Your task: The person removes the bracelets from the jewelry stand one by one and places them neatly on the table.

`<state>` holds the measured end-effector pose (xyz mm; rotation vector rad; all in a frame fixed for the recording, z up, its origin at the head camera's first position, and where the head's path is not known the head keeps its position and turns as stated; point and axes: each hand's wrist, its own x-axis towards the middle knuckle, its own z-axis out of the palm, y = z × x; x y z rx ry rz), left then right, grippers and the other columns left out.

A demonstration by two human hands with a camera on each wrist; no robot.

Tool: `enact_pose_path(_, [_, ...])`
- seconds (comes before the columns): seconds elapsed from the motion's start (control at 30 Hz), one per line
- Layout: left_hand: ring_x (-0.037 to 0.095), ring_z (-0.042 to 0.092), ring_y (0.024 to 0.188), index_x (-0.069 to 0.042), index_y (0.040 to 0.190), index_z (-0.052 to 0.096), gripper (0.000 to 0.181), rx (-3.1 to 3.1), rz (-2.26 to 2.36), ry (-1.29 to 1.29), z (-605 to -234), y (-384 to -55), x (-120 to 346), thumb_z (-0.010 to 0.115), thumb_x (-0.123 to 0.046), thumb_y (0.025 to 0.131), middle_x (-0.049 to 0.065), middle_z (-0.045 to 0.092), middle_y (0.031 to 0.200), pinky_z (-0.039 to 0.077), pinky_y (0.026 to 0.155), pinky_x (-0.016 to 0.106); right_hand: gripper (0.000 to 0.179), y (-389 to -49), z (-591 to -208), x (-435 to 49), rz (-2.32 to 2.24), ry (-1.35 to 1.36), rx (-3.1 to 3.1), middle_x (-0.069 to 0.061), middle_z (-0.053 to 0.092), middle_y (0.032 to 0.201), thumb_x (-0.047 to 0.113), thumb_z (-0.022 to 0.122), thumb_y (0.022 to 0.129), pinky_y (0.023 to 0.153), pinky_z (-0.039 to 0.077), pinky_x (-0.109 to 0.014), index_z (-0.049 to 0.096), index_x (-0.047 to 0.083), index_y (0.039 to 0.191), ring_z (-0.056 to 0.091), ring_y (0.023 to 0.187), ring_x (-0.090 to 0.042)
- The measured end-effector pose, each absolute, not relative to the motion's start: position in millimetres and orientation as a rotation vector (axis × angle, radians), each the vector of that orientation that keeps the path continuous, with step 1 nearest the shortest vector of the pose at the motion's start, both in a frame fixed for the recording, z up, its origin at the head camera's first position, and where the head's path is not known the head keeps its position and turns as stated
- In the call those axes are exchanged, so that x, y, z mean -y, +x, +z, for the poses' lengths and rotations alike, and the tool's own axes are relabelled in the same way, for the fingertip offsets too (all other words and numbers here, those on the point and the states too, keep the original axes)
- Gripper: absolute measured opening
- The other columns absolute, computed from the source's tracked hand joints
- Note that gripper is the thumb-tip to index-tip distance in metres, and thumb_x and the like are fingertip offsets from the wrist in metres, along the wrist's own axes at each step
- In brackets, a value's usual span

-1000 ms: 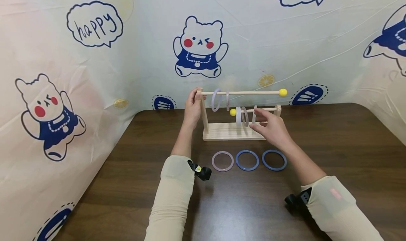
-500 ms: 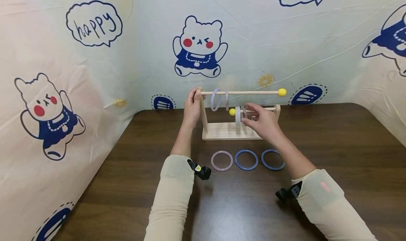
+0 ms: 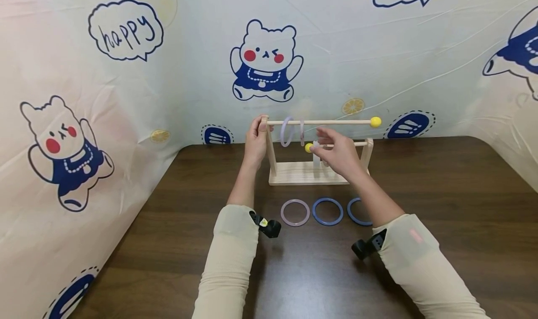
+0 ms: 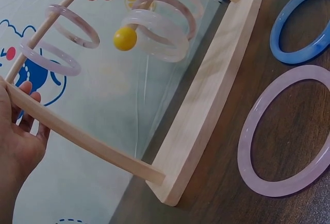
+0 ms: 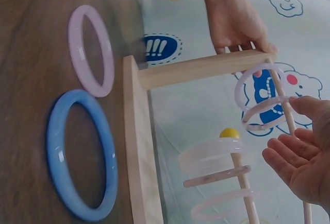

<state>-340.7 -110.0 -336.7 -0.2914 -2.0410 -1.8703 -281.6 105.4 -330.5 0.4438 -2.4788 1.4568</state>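
Observation:
A wooden bangle stand (image 3: 294, 175) has two rods tipped with yellow balls. My left hand (image 3: 255, 144) grips the top of its left post. On the upper rod hang a lavender bangle (image 4: 74, 71) and a mottled pinkish bangle (image 4: 94, 37). The lower rod carries a thick whitish bangle (image 4: 175, 50), a greyish-brown bangle (image 4: 190, 20) and a pale bangle behind it. My right hand (image 3: 338, 153) is in front of the lower rod in the head view, partly hiding these bangles. Its fingers are loosely bent and spread, holding nothing. In the right wrist view they are near the mottled bangle; contact is unclear.
On the brown table (image 3: 168, 244) in front of the stand lie a pink bangle (image 4: 245, 147), a blue bangle (image 5: 55, 152) and another blue bangle (image 3: 350, 211), partly covered by my right forearm. A printed cloth (image 3: 189, 67) hangs behind the table.
My right hand has moved left along the lower rod and slightly up, from the pale bangle towards the yellow ball. My left hand keeps its grip on the post.

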Motion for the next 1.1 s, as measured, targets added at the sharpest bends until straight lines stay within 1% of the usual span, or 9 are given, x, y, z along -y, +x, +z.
enact_pose_path(0.17, [0.028,0.055,0.102,-0.001,0.127,0.049,0.040,2.036,-1.884,-0.309,-337,-341,111,0.041,-0.027,0.098,0.021,0.057,0.111,0.038,0.089,0.037,0.052,-286,-328,-101,1.510,0.452,2.449,-0.014,0.055,0.125,0.018,0.068,0.086,0.084,0.047,-0.039,0.049,0.005,0.132,0.055,0.111,-0.027])
enact_pose_path(0.33, [0.025,0.055,0.101,-0.003,0.126,0.050,0.037,2.040,-1.886,-0.292,-338,-341,111,0.040,-0.027,0.099,0.017,0.058,0.109,0.038,0.089,0.036,0.051,-290,-326,-92,1.534,0.439,2.446,-0.015,0.059,0.119,0.021,0.068,0.085,0.083,0.048,-0.038,0.051,0.004,0.130,0.058,0.106,-0.026])
enact_pose_path(0.57, [0.025,0.055,0.101,-0.003,0.126,0.050,0.036,2.027,-1.900,-0.288,-338,-341,110,0.041,-0.024,0.099,0.016,0.058,0.108,0.038,0.090,0.036,0.046,-293,-319,-84,1.605,0.319,2.428,-0.012,0.064,0.111,0.022,0.068,0.086,0.084,0.047,-0.036,0.055,0.004,0.126,0.060,0.102,-0.022])
enact_pose_path(0.73, [0.025,0.055,0.103,-0.004,0.127,0.049,0.037,2.054,-1.890,-0.277,-335,-338,110,0.041,-0.026,0.099,0.016,0.058,0.110,0.038,0.091,0.037,0.039,-296,-317,-78,1.577,0.301,2.443,-0.012,0.066,0.107,0.022,0.067,0.087,0.080,0.048,-0.035,0.060,0.003,0.120,0.061,0.100,-0.023])
enact_pose_path(0.9, [0.026,0.055,0.103,-0.002,0.127,0.049,0.039,2.052,-1.879,-0.288,-337,-341,110,0.040,-0.027,0.099,0.017,0.058,0.110,0.039,0.091,0.038,0.036,-298,-318,-75,1.604,0.280,2.436,-0.012,0.066,0.107,0.020,0.067,0.087,0.078,0.049,-0.034,0.062,0.003,0.118,0.063,0.097,-0.023])
enact_pose_path(1.1, [0.026,0.056,0.101,0.000,0.126,0.049,0.037,2.030,-1.879,-0.301,-338,-341,110,0.040,-0.025,0.099,0.018,0.058,0.108,0.039,0.090,0.036,0.031,-299,-320,-71,1.613,0.254,2.403,-0.012,0.068,0.101,0.017,0.067,0.086,0.075,0.050,-0.034,0.064,0.003,0.113,0.065,0.090,-0.022])
